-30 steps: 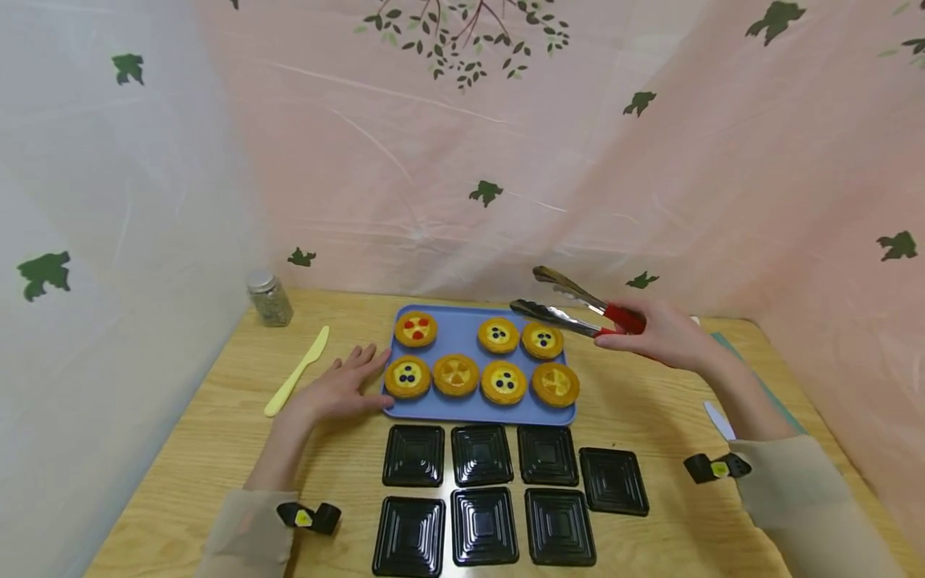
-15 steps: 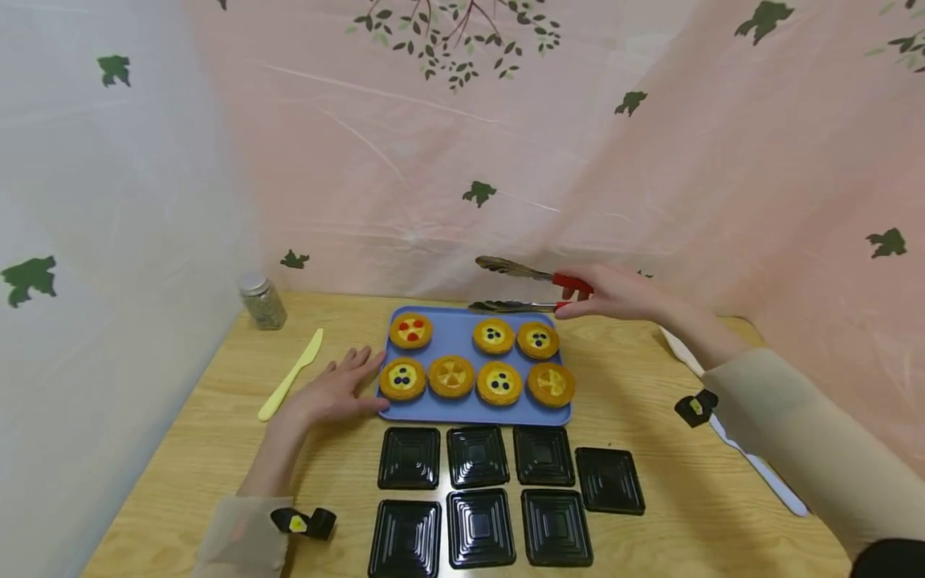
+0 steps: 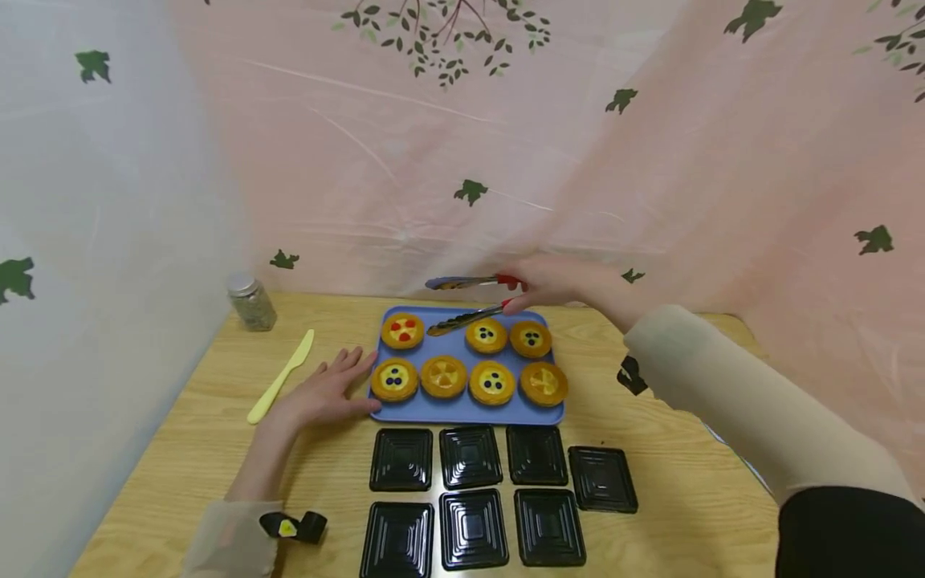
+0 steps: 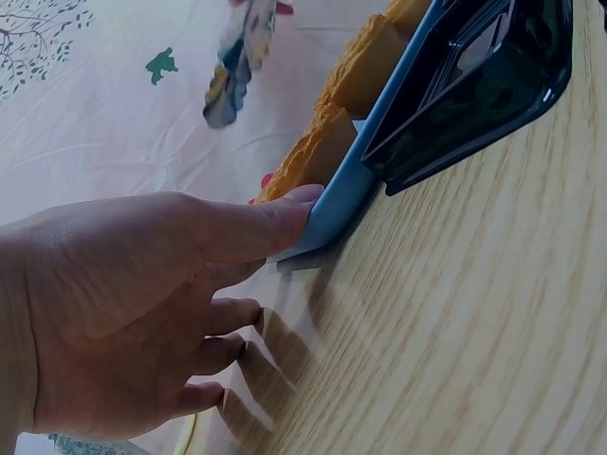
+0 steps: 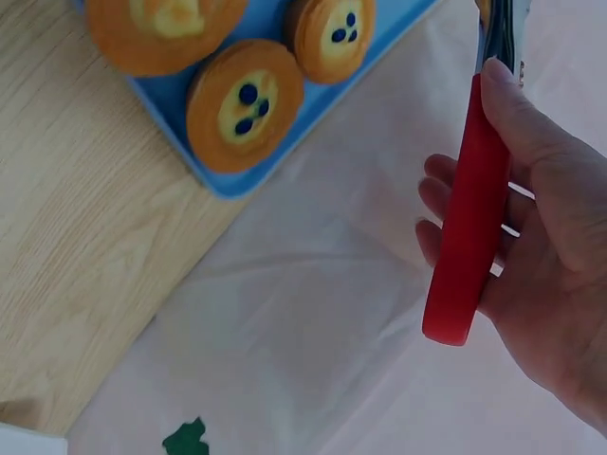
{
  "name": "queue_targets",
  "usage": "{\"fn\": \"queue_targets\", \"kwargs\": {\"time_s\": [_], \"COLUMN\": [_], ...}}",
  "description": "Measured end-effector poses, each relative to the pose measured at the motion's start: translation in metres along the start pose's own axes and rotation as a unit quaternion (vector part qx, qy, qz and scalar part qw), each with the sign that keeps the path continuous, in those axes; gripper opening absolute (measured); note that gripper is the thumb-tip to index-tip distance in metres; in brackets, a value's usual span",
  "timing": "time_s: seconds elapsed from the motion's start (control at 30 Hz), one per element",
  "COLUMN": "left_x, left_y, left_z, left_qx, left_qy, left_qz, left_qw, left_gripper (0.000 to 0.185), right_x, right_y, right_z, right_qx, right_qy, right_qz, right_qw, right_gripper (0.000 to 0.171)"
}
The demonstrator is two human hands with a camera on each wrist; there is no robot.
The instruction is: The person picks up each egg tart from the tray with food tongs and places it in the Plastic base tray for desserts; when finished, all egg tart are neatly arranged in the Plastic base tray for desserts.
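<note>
In the head view a blue tray (image 3: 470,411) carries several round tarts. One tart with red fruit (image 3: 402,331) sits at its back left, and others bear dark blue berries or yellow pieces. My right hand (image 3: 545,285) grips a pair of metal tongs (image 3: 462,321) by their red handles (image 5: 469,218). The tongs' arms are spread over the back of the tray, with nothing between them. My left hand (image 3: 328,392) lies at the tray's left edge with fingers spread; in the left wrist view its thumb (image 4: 270,227) touches the tray rim (image 4: 332,213).
Several black square plastic trays (image 3: 471,530) lie in rows in front of the blue tray. A yellow knife (image 3: 282,377) and a glass jar (image 3: 251,302) with a metal lid stand at the left. A patterned curtain (image 3: 405,160) hangs behind the table (image 3: 679,474).
My right hand has carried the tongs leftward, from the tray's right side to above its back row. The left hand has stayed at the tray's left edge.
</note>
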State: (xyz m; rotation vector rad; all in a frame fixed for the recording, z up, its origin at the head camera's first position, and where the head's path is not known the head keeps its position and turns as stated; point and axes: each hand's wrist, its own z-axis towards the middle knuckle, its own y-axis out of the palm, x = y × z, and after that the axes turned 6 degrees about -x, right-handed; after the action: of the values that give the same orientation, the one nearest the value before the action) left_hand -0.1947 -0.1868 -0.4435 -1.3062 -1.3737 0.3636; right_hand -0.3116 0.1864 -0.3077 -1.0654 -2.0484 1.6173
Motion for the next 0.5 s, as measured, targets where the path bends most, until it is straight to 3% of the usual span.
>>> {"fn": "queue_targets", "kwargs": {"time_s": [0.2,0.5], "left_x": [-0.002,-0.001], "left_y": [0.003,0.000], "left_z": [0.002,0.001], "left_qx": [0.001,-0.001], "left_qy": [0.008,0.006], "left_qz": [-0.005,-0.003], "left_qw": [1.0000,1.0000], "left_gripper": [0.090,0.089], "right_x": [-0.014,-0.023], "right_y": [0.003,0.000], "right_z": [0.027,0.046], "right_qx": [-0.019,-0.043], "right_qy": [-0.003,0.017], "right_qz": [-0.068,-0.094], "right_qw": [0.997,0.995], "right_gripper": [0.050,0.053]}}
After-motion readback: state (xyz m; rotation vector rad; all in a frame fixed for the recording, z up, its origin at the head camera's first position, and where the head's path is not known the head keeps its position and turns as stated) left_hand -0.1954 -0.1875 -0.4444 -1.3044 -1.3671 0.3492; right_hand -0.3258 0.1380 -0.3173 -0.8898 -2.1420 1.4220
